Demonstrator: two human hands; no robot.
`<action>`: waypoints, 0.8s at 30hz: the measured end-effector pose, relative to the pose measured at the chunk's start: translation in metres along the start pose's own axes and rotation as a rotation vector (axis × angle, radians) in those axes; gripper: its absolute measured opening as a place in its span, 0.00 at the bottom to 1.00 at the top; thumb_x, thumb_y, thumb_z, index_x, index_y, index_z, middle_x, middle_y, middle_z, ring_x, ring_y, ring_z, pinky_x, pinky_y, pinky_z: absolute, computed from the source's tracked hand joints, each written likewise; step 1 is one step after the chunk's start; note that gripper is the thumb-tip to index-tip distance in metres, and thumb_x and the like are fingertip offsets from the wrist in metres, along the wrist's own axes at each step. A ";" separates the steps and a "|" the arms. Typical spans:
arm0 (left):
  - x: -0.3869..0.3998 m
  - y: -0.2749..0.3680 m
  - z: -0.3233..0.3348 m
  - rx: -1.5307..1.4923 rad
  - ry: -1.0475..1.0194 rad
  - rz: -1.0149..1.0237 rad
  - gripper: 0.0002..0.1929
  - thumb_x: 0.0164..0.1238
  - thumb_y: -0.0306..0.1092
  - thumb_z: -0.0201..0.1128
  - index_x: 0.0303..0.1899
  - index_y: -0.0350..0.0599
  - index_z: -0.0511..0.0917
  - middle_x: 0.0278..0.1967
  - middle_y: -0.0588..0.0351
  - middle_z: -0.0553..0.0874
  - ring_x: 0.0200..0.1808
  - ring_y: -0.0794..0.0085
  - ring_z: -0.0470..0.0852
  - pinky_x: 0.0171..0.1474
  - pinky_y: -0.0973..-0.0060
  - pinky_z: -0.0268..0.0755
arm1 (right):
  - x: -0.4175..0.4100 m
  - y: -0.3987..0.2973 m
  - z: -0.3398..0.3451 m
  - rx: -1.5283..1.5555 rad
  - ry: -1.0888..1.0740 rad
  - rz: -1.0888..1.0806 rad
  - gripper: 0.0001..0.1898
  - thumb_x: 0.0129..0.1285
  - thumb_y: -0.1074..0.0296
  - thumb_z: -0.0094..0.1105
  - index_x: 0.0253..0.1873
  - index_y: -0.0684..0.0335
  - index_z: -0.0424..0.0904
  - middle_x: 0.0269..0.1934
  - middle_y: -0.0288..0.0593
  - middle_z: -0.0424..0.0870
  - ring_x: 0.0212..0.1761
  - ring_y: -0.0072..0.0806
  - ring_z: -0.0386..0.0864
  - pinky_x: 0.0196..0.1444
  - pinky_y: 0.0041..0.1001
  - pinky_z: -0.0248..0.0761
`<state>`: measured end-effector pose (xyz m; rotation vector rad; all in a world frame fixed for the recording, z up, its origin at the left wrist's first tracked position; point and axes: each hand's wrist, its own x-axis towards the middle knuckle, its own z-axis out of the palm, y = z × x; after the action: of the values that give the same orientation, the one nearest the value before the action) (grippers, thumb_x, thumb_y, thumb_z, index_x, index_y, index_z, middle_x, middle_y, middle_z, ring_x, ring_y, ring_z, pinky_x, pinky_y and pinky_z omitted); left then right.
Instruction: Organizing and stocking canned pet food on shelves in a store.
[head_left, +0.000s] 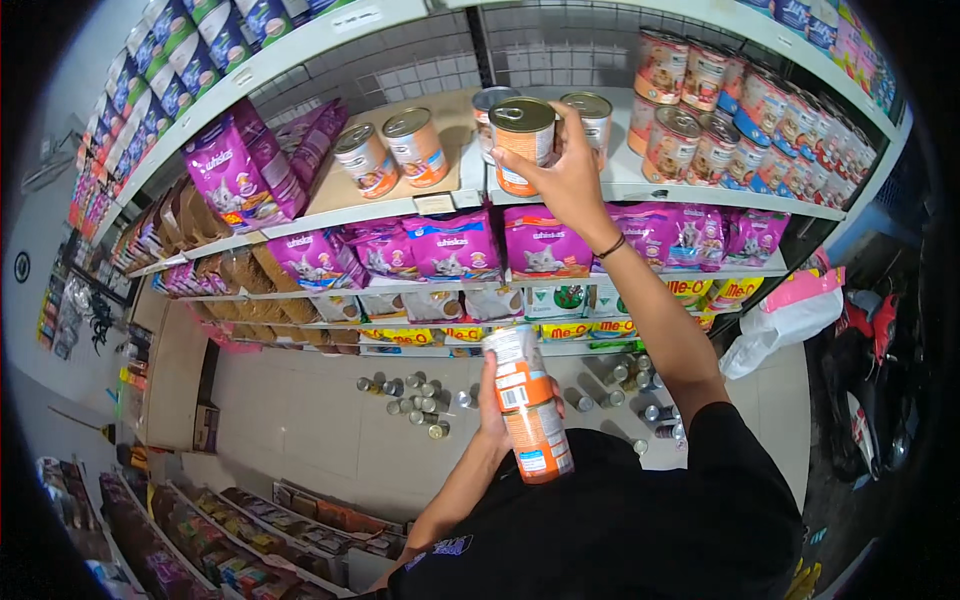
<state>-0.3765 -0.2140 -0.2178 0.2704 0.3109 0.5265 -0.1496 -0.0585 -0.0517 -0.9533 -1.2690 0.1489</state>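
With my right hand (574, 169) I grip an orange pet food can (523, 139) by its sides, ring-pull lid up, at the front of the upper shelf. Whether its base touches the shelf is hard to see. Another can (486, 105) stands just behind it, and an orange-labelled can (592, 112) is to its right. Lower down, in front of my body, my left hand (493, 409) holds two orange cans (534, 424) stacked end to end. Two similar cans (416, 150) stand on the shelf's left section.
Stacked cans (671, 142) fill the shelf's right side; purple Whiskas bags (232, 176) stand at its left. More bags (450, 247) line the lower shelves. Several cans (427, 397) stand on the tiled floor (300, 420). A motorcycle (862, 390) is at the right.
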 end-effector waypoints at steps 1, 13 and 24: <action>-0.005 0.008 -0.002 -0.009 0.061 0.077 0.49 0.69 0.86 0.40 0.53 0.39 0.78 0.38 0.39 0.86 0.34 0.44 0.88 0.41 0.47 0.84 | -0.001 0.001 0.006 0.006 -0.008 -0.003 0.39 0.59 0.57 0.84 0.67 0.68 0.69 0.55 0.52 0.87 0.56 0.37 0.87 0.59 0.36 0.79; -0.039 0.124 -0.015 0.060 0.033 0.313 0.45 0.74 0.82 0.36 0.54 0.43 0.78 0.36 0.40 0.88 0.33 0.47 0.90 0.37 0.52 0.86 | 0.006 0.030 0.035 -0.255 0.142 -0.044 0.39 0.56 0.56 0.85 0.66 0.69 0.72 0.57 0.56 0.82 0.58 0.45 0.84 0.61 0.41 0.76; -0.014 0.200 -0.001 0.149 -0.021 0.328 0.45 0.74 0.81 0.39 0.49 0.39 0.79 0.34 0.38 0.87 0.29 0.48 0.88 0.33 0.54 0.86 | 0.004 0.055 0.031 -0.517 0.174 -0.051 0.48 0.59 0.52 0.83 0.72 0.79 0.66 0.63 0.65 0.77 0.66 0.53 0.79 0.68 0.44 0.73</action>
<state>-0.4774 -0.0549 -0.1493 0.4754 0.2867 0.8251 -0.1531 -0.0051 -0.0863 -1.3401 -1.1889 -0.3118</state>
